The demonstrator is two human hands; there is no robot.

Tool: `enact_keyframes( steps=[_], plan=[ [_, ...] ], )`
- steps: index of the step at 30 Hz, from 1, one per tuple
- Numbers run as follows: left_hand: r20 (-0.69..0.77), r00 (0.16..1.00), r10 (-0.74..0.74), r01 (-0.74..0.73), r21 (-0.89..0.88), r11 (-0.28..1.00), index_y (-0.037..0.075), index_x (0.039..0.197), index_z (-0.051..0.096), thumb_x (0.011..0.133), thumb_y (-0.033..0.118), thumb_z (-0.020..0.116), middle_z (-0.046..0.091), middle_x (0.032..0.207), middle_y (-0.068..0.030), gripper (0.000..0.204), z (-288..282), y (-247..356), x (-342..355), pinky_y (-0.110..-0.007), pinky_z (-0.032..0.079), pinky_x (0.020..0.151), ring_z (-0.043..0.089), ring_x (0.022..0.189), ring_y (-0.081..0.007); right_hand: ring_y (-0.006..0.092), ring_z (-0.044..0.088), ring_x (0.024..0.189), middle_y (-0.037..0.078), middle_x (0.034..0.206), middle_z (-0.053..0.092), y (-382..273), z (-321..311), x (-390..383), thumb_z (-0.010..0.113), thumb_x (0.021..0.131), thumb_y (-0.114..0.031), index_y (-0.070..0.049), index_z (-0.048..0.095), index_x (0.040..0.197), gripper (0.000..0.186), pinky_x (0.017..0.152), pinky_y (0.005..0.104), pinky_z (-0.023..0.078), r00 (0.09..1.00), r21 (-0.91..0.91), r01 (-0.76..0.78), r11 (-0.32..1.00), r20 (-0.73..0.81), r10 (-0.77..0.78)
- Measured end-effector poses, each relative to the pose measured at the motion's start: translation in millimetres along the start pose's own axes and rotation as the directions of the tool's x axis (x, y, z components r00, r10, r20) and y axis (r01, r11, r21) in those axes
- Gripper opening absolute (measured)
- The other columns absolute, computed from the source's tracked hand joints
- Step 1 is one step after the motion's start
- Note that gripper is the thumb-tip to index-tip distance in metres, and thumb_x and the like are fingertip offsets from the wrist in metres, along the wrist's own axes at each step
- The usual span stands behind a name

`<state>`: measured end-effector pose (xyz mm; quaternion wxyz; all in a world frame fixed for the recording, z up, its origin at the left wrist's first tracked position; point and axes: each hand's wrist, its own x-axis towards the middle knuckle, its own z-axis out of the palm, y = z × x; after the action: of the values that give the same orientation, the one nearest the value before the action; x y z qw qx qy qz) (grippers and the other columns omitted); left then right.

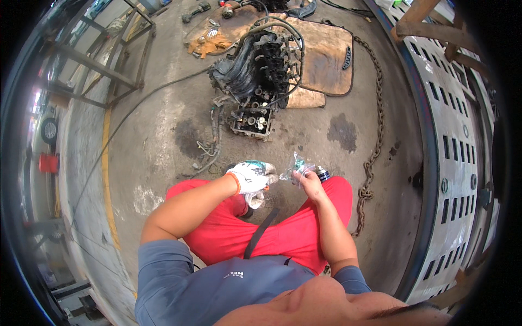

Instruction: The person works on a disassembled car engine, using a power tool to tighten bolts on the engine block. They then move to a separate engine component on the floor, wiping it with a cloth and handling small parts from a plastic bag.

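A white work glove with green patches and an orange cuff covers my left hand (pixel 253 176), whose fingers are closed at the near-left corner of a clear plastic bag (pixel 296 164). My bare right hand (pixel 309 183) grips the same bag from its right side. Something green shows through the plastic, too small to name. Below the gloved hand is a white, crumpled piece of fabric (pixel 254 200); whether it is held I cannot tell. Just right of the bag stands a dark can (pixel 323 174) with a pale band, partly hidden by my right hand and knee.
Ahead on the stained concrete lies a greasy engine (pixel 253 81) with hoses and a wiring harness (pixel 213 146). Brown mats (pixel 326 54) lie beyond it, with an orange rag (pixel 209 43) to the left. A rusty chain (pixel 375 130) runs along the right, beside a slotted metal platform (pixel 443 152).
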<state>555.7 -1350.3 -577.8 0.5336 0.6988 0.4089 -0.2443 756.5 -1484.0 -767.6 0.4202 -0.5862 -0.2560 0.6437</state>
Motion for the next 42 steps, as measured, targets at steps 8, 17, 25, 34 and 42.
enact_keyframes(
  steps=[8,17,25,34,42],
  plan=[
    [0.106,0.987,-0.117,0.105,0.114,0.988,0.007,0.132,0.061,0.099,0.049,0.055,0.075,0.099,-0.0108,0.053,-4,18,-4,-0.037,0.055,0.08,0.073,0.088,-0.0232,0.0097,0.058,0.079,-0.001,0.091,0.068,4,-6,-4,0.071,0.096,-0.022,-0.005,0.071,0.111,0.023,0.073,0.0284,0.049,0.993,-0.205,0.031,0.978,-0.108,-0.054],
    [0.141,0.989,-0.038,-0.01,0.327,0.945,0.008,0.129,0.062,0.098,0.049,0.054,0.075,0.105,-0.0127,0.053,-1,19,3,-0.039,0.053,0.089,0.071,0.1,-0.0296,0.033,0.07,0.103,0.02,0.109,0.073,5,-94,50,0.069,0.087,-0.028,-0.004,0.07,0.116,0.037,0.092,0.0423,0.052,0.954,-0.662,-0.006,0.749,-0.228,-0.194],
    [0.215,0.969,-0.124,0.033,0.382,0.924,0.009,0.125,0.059,0.101,0.048,0.046,0.076,0.099,-0.0049,0.047,4,22,-16,-0.045,0.049,0.091,0.074,0.092,-0.0266,0.0357,0.066,0.118,0.023,0.124,0.069,27,-138,90,0.068,0.086,-0.039,-0.009,0.069,0.127,0.051,0.101,0.042,0.05,0.905,-0.756,-0.357,0.549,-0.425,0.003],
    [0.344,0.922,0.176,-0.363,0.611,0.704,0.008,0.133,0.057,0.097,0.032,0.054,0.065,0.113,-0.0157,0.043,21,5,-32,-0.045,0.053,0.087,0.067,0.106,-0.0328,0.0356,0.062,0.124,0.023,0.133,0.065,53,-144,123,0.067,0.088,-0.032,-0.012,0.065,0.134,0.05,0.105,0.0421,0.048,0.922,-0.581,-0.277,0.766,-0.384,0.043],
    [0.303,0.858,0.415,-0.503,0.658,0.56,0.006,0.124,0.059,0.098,0.036,0.058,0.07,0.095,-0.0149,0.04,31,-15,-28,-0.043,0.054,0.081,0.071,0.091,-0.0322,0.0287,0.071,0.102,0.021,0.11,0.073,57,-151,126,0.069,0.089,-0.028,-0.005,0.062,0.134,0.052,0.09,0.0385,0.054,0.849,-0.743,-0.24,0.624,-0.472,-0.236]
  ],
)
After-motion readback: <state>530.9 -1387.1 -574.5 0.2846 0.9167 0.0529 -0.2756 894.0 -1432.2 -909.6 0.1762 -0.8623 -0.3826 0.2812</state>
